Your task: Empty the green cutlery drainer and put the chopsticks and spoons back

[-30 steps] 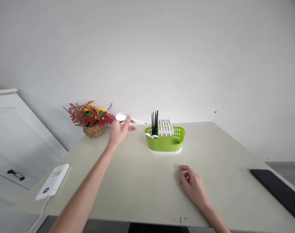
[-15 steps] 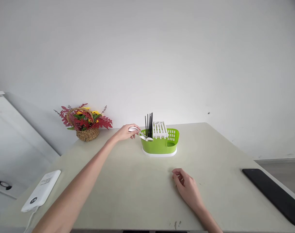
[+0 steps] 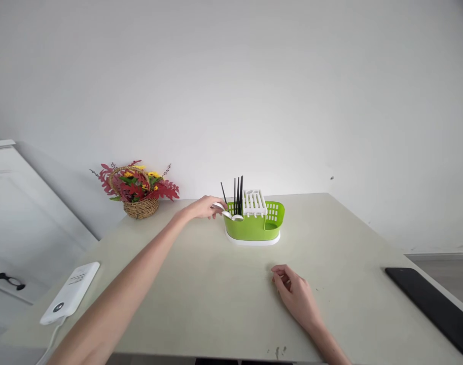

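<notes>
My left hand is closed on a white spoon at the left end of a green plastic basket. Two more white spoons lean over the basket's left rim, one of them a spoon near the front. Several black chopsticks stand upright in the left part, while a single chopstick tilts left beside my fingers. A white slotted rack sits across the basket's middle. My right hand rests on the table with its fingers loosely curled and nothing visible in them.
A wicker flower basket stands at the back left against the wall. At the left edge lies a white power bank with a cable. A black flat object lies along the right edge. A white cabinet stands left of the table.
My left hand and the spoon have shifted slightly right and down against the basket rim. One chopstick now leans left, apart from the others. My right hand keeps its pose; the view turned slightly left.
</notes>
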`<state>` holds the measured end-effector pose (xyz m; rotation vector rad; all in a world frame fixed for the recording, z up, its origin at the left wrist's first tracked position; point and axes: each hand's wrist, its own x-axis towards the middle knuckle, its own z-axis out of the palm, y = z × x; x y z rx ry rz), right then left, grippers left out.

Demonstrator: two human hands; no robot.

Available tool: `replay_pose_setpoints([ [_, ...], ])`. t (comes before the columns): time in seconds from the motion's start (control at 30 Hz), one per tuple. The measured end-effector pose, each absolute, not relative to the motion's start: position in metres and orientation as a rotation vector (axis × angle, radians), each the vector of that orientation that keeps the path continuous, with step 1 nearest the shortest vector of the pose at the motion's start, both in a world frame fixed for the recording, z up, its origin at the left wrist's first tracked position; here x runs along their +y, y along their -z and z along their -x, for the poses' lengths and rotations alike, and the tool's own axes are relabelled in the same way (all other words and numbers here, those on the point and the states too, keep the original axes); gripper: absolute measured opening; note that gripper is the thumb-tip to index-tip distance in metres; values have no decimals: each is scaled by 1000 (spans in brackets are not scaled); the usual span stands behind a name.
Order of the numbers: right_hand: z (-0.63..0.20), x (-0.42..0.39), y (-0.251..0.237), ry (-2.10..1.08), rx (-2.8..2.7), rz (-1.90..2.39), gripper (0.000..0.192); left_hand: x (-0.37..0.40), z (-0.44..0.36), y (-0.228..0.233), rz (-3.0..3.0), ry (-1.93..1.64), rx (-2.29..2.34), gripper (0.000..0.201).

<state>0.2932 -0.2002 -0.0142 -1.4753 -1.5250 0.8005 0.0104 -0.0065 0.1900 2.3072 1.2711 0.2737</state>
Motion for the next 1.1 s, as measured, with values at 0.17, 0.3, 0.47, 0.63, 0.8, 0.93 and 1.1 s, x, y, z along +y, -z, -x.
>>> replay_pose_setpoints([
  [0.17, -293, -201, 14, -809, -1519, 1469, 32, -2, -5, -184, -2399, -257, 1320, 27],
  [0.3, -293, -200, 14, -816, -1523, 1476, 33, 2, -1, -180, -2467, -288, 1389, 27],
  [0.47, -292, -201, 13, -796, -1514, 1468, 34, 0, -1, -175, -2551, -320, 1385, 33],
  [0.63, -292, -201, 12, -784, -1508, 1466, 36, -4, -7, -172, -2586, -394, 1413, 32],
  [0.8, -292, -201, 14, -802, -1512, 1461, 36, -3, -17, -172, -2619, -568, 1536, 25],
  [0.93, -292, -200, 16, -809, -1510, 1470, 32, 3, -30, -176, -2673, -615, 1654, 25],
  [1.1, -292, -199, 16, -812, -1509, 1464, 30, 15, -50, -173, -2687, -412, 1721, 27],
])
